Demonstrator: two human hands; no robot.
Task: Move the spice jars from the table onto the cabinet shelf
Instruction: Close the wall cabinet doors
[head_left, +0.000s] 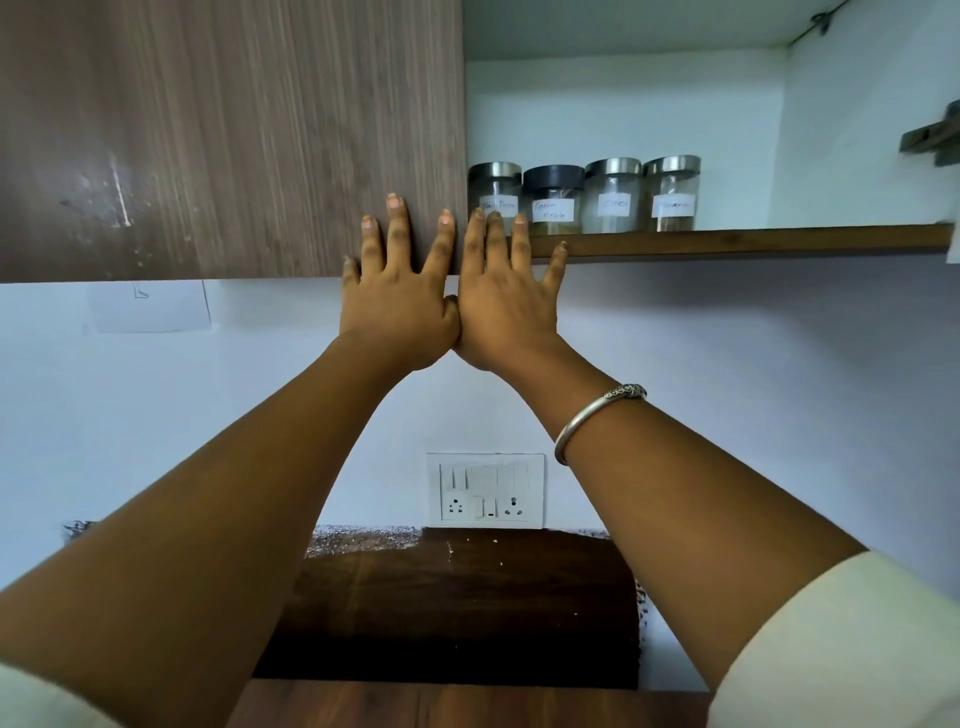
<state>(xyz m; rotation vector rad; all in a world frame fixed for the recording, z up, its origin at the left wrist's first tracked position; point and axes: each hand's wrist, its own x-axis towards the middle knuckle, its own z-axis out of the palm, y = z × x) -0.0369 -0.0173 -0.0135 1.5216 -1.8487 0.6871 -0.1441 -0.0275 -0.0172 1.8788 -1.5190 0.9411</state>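
Spice jars: four clear glass spice jars (612, 202) stand upright in a row on the cabinet shelf (727, 241), near its front edge, each just beside the next.
Leftmost jar (495, 189): steel lid and a white label that seems to read "Black Pepper"; it sits right next to the door's edge.
Black-lidded jar (553, 200): second in the row, with yellowish-brown powder low inside; its label looks like "Garam Masala".
Two right jars: the third jar (612, 176) and the fourth jar (671, 192) both have steel lids, and their label writing is too blurred to read.
Right hand (506, 306): you have it raised with the fingers (521, 236) straight and spread, holding nothing. The fingertips lie over the shelf's front edge and overlap the base of the leftmost jar; you cannot tell whether they touch the glass.
Left hand (400, 306): your fingers are straight and fanned, pressed flat against the lower right corner of the cabinet door (234, 140). Its thumb side touches the right hand.
Wrist: a silver bangle (587, 421) circles your right forearm, above a cream sleeve (841, 649).
Wall: a white switch-and-socket panel (485, 491) sits between your forearms, and a sheet of paper (150, 306) hangs under the door.
Surface (457, 597): dark wood, low in view beneath the panel.
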